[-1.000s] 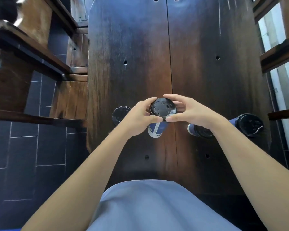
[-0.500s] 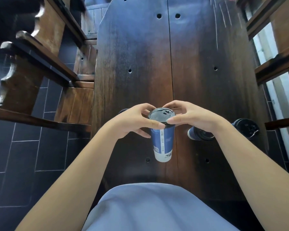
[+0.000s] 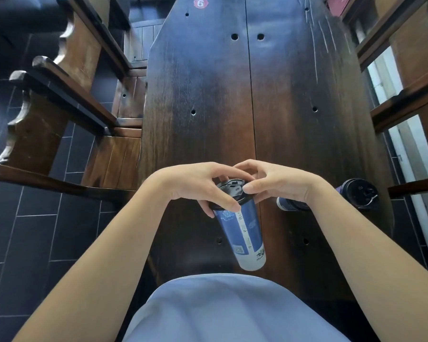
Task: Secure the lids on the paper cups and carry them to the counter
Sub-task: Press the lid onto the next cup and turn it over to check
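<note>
Dark wooden table [image 3: 203, 119] is seen running away from the viewer, flanked on the left by a carved wooden chair [image 3: 59, 99]. Just right of that, the left hand [image 3: 195, 185] is curled round the top of the blue paper cup [image 3: 242, 233], its thumb pressed on the near rim and its fingers wrapped behind and below the rim, so the cup is clamped from the left. The black lid [image 3: 232, 191] is seated on the cup's mouth, directly between the two hands. The cup's long axis appears to run from the lid down toward the viewer, base nearest the body; whether the base rests on the table cannot be told. From the right, the right hand [image 3: 277, 181] is bent over the lid, thumb tip laid on its top edge, fingers arched over the far rim. Both hands are equally close to the lid; pressing is judged to be needed straight down along the cup's axis. Further right, two more lidded cups [image 3: 356, 193] are standing on the table, one mostly hidden behind the right wrist.
</note>
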`<state>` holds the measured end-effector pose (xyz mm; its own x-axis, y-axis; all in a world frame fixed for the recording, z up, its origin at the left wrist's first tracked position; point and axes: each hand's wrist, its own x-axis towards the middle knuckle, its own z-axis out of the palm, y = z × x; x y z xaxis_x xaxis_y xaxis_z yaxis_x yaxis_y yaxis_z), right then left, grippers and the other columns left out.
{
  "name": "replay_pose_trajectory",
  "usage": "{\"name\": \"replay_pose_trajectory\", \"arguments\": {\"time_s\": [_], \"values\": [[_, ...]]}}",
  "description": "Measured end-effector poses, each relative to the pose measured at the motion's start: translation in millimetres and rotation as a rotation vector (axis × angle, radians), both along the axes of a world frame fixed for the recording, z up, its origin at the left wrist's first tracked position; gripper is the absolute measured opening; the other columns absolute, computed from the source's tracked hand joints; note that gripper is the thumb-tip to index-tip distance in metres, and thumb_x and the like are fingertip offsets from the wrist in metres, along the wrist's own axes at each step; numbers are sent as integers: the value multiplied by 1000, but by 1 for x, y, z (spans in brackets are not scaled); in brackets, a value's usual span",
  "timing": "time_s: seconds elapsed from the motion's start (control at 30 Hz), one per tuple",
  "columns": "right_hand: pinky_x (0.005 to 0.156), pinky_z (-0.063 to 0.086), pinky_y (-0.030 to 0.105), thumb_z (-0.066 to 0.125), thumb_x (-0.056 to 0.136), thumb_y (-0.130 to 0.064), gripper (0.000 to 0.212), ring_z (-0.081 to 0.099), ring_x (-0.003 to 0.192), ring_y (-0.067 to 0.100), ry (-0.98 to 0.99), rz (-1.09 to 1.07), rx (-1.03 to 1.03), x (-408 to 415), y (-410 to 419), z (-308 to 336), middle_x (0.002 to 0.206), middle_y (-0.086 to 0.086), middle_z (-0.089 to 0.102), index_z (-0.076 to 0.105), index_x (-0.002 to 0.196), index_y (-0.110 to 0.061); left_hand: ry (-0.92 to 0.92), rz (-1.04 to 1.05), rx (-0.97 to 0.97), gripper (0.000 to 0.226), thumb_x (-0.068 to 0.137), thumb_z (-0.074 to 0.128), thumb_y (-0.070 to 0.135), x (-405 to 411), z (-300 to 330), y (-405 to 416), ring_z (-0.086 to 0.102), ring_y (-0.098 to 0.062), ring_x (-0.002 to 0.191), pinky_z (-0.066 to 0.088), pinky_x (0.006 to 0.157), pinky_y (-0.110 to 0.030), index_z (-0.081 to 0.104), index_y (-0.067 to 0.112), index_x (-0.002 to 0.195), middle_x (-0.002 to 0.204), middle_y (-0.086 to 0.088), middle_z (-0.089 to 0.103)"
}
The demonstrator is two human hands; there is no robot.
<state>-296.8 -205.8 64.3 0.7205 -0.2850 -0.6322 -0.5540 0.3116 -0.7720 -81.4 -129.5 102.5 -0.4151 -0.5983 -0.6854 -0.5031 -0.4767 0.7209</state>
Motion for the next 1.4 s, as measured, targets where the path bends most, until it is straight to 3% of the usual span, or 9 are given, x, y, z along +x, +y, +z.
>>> {"name": "replay_pose_trajectory", "arguments": {"time_s": [0.13, 0.33, 0.5, 0.57, 0.67, 0.8, 0.93, 1.1, 1.4], "values": [[95, 60, 38, 90, 51, -67, 102, 68, 120, 19, -22, -95, -8, -13, 8, -3, 130, -2, 69, 50, 137, -32, 92, 93, -32, 61, 83, 83, 25, 9, 1, 7, 66, -24, 117, 66, 76, -42, 59, 41, 137, 126, 4, 61], [90, 56, 32, 77, 62, -53, 79, 65, 121, 17, -67, -225, -46, -46, 24, 2, 127, -10, 69, 55, 136, -40, 333, 463, -118, 54, 82, 79, 17, 25, -5, 24, 64, -37, 124, 62, 84, -61, 63, 32, 131, 130, -16, 55], [88, 53, 56, 83, 70, -38, 76, 64, 111, 25, -199, -372, -105, -63, 36, 20, 128, 2, 64, 55, 140, -37, 540, 724, -102, 52, 83, 78, 16, 23, -11, 38, 65, -39, 125, 60, 85, -62, 60, 30, 129, 136, -21, 53], [85, 55, 54, 87, 76, -27, 72, 64, 109, 27, -237, -427, -159, -65, 39, 29, 125, 3, 65, 56, 141, -34, 580, 788, -115, 47, 89, 70, 13, 19, -11, 42, 63, -39, 127, 60, 83, -60, 58, 29, 131, 139, -23, 51], [86, 61, 39, 83, 80, -7, 63, 64, 121, 27, -303, -496, -250, -65, 38, 39, 127, 6, 67, 62, 137, -24, 630, 818, -125, 46, 91, 68, 14, 14, -7, 46, 63, -36, 124, 59, 82, -62, 56, 29, 133, 139, -23, 50], [90, 61, 41, 79, 80, -5, 57, 63, 123, 26, -334, -503, -306, -68, 34, 52, 128, 7, 68, 64, 132, -21, 670, 786, -173, 60, 84, 76, 20, 11, 4, 49, 60, -40, 129, 57, 87, -68, 54, 31, 139, 136, -15, 54], [88, 62, 37, 77, 78, -6, 55, 66, 116, 22, -371, -513, -292, -69, 31, 69, 120, 7, 70, 66, 130, -22, 606, 755, -405, 74, 75, 81, 10, 10, 21, 47, 61, -25, 128, 56, 98, -48, 60, 37, 141, 146, -1, 58], [97, 56, 46, 84, 79, -12, 58, 64, 123, 27, -399, -498, -325, -65, 29, 87, 126, 7, 68, 65, 132, -24, 568, 703, -487, 57, 68, 84, 6, 14, 43, 47, 61, -29, 123, 46, 100, -64, 73, 28, 119, 148, -8, 59], [96, 58, 36, 80, 77, -6, 57, 65, 121, 25, -428, -515, -422, -56, 39, 99, 127, 5, 69, 63, 131, -19, 624, 782, -420, 50, 73, 82, 12, 16, 46, 59, 66, -27, 109, 61, 85, -56, 71, 25, 120, 121, -6, 65]]}}
